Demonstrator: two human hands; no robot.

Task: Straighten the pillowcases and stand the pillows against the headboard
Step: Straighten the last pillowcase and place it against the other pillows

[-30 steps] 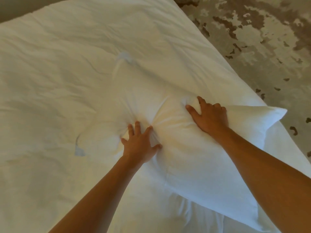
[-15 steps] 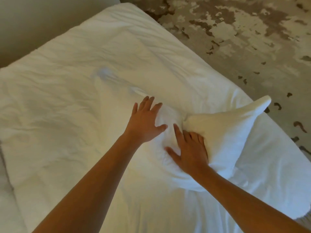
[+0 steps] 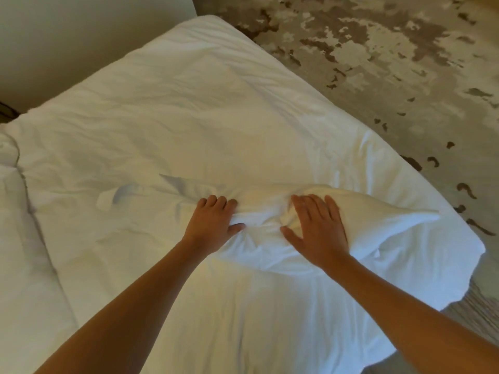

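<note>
A white pillow (image 3: 378,225) in a loose white pillowcase lies flat on the white duvet (image 3: 175,109), near the bed's right edge. Its filling is bunched toward the right corner. The left part of the pillowcase (image 3: 172,190) lies limp and wrinkled on the bed. My left hand (image 3: 213,222) has its fingers curled into a fold of the pillowcase at the pillow's middle. My right hand (image 3: 318,228) rests flat with fingers spread on the stuffed part. No headboard is in view.
A second white bedding piece or pillow (image 3: 16,238) lies along the left edge. Mottled beige and brown carpet (image 3: 391,63) runs past the bed's right side. A plain wall (image 3: 67,36) stands at the far left.
Both hands have shifted on the pillow: the left one has closed onto a fold of the case, the right one has slid onto the stuffed part. The pillow's right corner has dropped lower.
</note>
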